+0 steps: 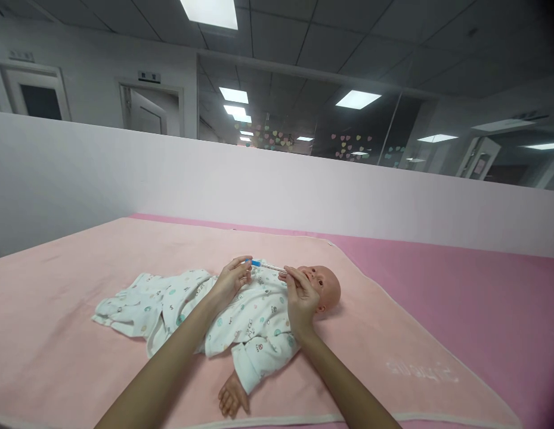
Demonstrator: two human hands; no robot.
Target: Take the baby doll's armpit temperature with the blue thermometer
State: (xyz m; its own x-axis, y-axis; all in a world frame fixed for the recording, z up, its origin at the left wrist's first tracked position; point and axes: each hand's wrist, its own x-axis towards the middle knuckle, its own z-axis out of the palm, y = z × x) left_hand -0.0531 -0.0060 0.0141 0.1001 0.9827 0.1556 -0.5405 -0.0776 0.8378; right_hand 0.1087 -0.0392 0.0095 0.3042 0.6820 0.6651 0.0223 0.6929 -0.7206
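A baby doll (324, 285) in a white patterned suit (241, 322) lies on its back on a light pink blanket (80, 333), head to the right. Both my hands hover over its chest and hold a thin clear thermometer (268, 266) with a blue end between them. My left hand (233, 280) pinches the blue end. My right hand (300, 298) pinches the other end, close to the doll's face. The doll's bare hand (232, 398) rests near the blanket's front edge.
The blanket lies on a darker pink surface (482, 286) that runs off to the right. A low white partition wall (277, 185) stands right behind it. Glass panels with heart stickers (348, 143) and doors (146, 110) are farther back.
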